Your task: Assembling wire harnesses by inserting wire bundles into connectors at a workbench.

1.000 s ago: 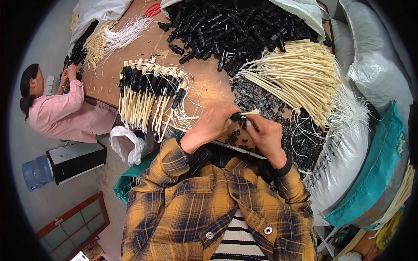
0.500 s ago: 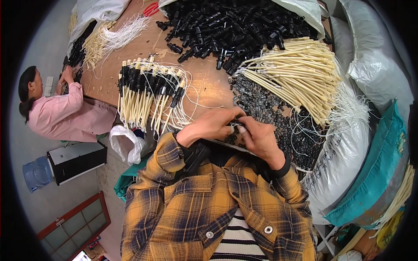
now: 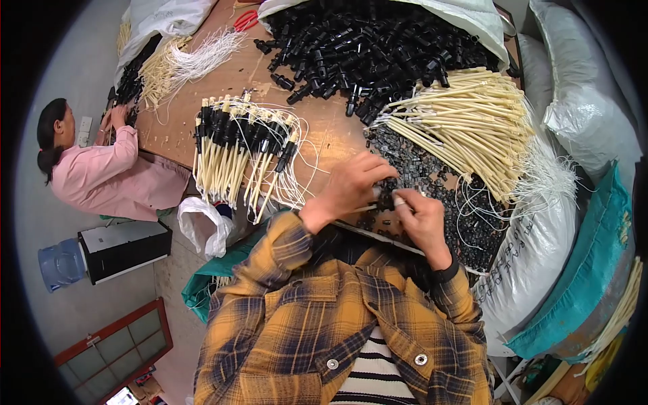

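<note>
Over the near edge of the table, my left hand (image 3: 356, 183) has its fingers bent together around something small that I cannot make out. Just to its right, my right hand (image 3: 425, 219) pinches thumb and forefinger together; whatever sits between them is too small to tell. A dark patch lies between the two hands, blending with the small black plastic pieces (image 3: 466, 233) spread beneath. Left of my hands lies a row of cream tubes with black fittings (image 3: 236, 138), with white strings looped over them. A large bundle of cream tubes (image 3: 466, 128) lies to the right.
A heap of black plastic fittings (image 3: 358, 50) spills from a white sack at the back. Red-handled scissors (image 3: 246, 20) lie at the far left. Full white sacks (image 3: 526, 270) and a teal sack (image 3: 580, 270) crowd the right. A co-worker in pink (image 3: 111, 169) sits at the left.
My hands, which were close together near the table edge, have moved to the right and a little apart. The whole view has shifted slightly.
</note>
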`<action>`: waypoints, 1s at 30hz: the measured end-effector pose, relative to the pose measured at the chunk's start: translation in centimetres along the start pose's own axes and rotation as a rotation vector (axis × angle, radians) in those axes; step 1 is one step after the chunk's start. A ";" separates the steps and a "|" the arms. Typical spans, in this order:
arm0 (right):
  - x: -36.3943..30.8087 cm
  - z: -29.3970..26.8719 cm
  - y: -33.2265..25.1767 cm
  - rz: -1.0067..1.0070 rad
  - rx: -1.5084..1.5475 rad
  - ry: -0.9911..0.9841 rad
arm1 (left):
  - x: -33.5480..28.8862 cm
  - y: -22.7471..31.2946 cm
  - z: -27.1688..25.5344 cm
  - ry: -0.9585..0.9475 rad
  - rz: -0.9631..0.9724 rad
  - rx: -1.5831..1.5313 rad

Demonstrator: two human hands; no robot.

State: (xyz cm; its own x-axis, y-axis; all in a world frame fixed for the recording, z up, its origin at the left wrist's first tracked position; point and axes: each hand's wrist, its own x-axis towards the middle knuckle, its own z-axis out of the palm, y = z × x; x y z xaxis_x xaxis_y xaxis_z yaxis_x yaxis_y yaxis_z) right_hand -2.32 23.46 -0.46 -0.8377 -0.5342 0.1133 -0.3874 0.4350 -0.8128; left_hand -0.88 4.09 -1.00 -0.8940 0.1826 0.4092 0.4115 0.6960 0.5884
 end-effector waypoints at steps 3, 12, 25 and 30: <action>-0.5 -0.5 0.3 0.135 0.165 0.114 | -0.8 -4.1 0.0 -0.010 -0.023 0.055; 0.3 -0.9 0.8 0.426 0.304 -0.014 | -2.2 -4.9 -3.8 -0.028 -0.618 -0.015; 1.4 1.5 2.2 0.412 0.541 0.084 | 1.0 2.0 0.6 0.086 -0.038 -0.272; 1.0 2.0 1.8 0.329 0.364 0.058 | 0.6 3.5 1.2 -0.014 0.024 -0.132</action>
State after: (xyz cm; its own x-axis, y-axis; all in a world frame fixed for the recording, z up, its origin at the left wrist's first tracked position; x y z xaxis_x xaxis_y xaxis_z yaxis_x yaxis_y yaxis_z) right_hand -3.12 22.22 -2.99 -0.9171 -0.3652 -0.1600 0.0526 0.2870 -0.9565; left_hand -0.24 7.43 0.47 -0.8856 0.2081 0.4153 0.4517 0.5944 0.6653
